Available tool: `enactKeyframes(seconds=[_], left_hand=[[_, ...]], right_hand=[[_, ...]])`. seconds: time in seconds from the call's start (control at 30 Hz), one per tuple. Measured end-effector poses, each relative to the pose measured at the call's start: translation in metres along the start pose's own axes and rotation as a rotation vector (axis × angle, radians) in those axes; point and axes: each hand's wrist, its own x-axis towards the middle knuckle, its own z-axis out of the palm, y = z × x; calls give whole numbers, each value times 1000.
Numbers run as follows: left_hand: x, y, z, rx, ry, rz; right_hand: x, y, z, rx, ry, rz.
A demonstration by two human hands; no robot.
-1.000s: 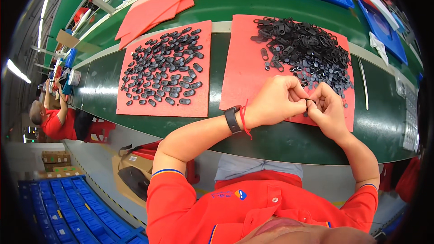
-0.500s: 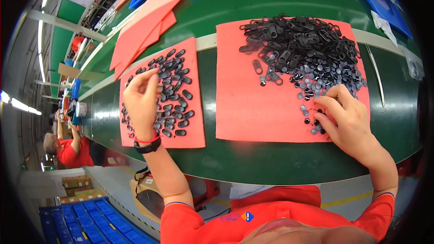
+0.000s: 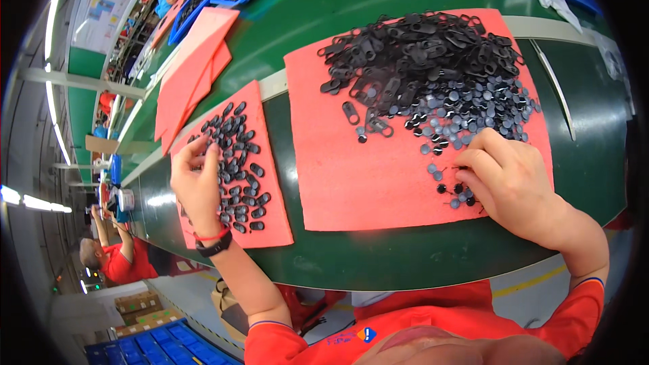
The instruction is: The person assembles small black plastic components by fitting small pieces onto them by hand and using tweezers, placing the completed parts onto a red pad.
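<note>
Across the bench, discs are spread at two o'clock; tabs, at nine, might be scattered if brushed by the left hand. Grip there, or in the right hand, cannot be told.

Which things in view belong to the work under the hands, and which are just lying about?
Apparently in use:
- left hand above black oval pieces on the left pink mat
- right hand by small round pieces
- heaped black loops, right pink mat

Apparently lying about:
- stacked pink sheets
- thin pale rod
- crumpled white wrap
</note>
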Motion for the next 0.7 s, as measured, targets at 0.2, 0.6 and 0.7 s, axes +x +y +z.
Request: enactKeyframes(seconds=[0.2, 0.6, 0.7], left_hand=[[-24, 93, 46, -23, -370, 366], [-37, 100, 102, 58, -259, 755], [-39, 102, 101, 38, -294, 693]], right_hand=[[-5, 6, -4, -15, -83, 27], [-2, 1, 3, 81, -17, 101], [2, 3, 0, 212, -40, 131]])
